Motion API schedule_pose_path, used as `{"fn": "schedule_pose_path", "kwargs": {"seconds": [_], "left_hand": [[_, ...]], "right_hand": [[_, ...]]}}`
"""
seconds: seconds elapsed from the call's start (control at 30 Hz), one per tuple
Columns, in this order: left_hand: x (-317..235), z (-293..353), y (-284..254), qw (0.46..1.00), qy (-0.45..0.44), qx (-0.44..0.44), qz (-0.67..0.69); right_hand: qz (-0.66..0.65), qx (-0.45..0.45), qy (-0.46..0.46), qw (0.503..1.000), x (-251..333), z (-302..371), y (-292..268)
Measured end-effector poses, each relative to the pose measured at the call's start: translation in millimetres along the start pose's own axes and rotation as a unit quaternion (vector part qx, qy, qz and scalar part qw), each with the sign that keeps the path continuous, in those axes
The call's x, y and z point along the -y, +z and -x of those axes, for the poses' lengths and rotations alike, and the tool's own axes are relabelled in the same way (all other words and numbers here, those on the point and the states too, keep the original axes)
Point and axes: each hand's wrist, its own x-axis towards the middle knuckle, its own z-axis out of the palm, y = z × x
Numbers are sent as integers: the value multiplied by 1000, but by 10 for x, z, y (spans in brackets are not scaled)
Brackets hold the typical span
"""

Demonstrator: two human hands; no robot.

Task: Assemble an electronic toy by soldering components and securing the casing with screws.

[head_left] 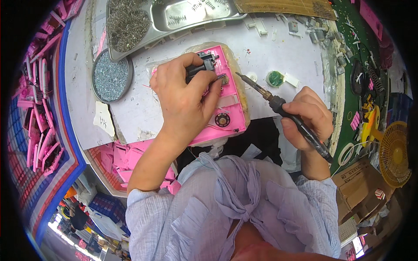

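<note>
Beyond the left edge of the tabletop (300,61) I see pink plastic parts (48,115) piled together. Just inside that edge stands a round dish (130,81) full of small bluish metal pieces (112,76), with a torn white scrap (103,119) near it, toward the tabletop's near left corner. Along the far edge lies a steel tray (159,30), its left compartment heaped with tangled springs (128,26). My left grip (185,93) is over the pink casing (230,106), which sits on a yellowish pad (242,93) at the middle of the near edge; my fingers rest against a black part (209,63) in the casing's far end, while thumb and forefinger pinch a small dark piece, too covered to make out. A round black disc (222,119) sits at the casing's near end. My right grip (310,115) is wrapped around a soldering iron (278,106), whose tip points up and left, just beside the casing's right edge. Past the tip are a green-filled little dish (275,78) and a white plastic piece (291,80). Metal-bodied parts (324,37) crowd the far right corner; beyond the right edge stands a yellow fan (394,148).
</note>
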Motion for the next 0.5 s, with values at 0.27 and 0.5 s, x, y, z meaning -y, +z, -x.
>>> {"fn": "schedule_pose_path", "kwargs": {"seconds": [0.27,0.5], "left_hand": [[-18,31,-72,999,13,10,41],[-37,57,-66,999,12,30,26]], "right_hand": [[-11,-3,3,1000,5,32,8],[-17,18,2,1000,23,37,40]]}}
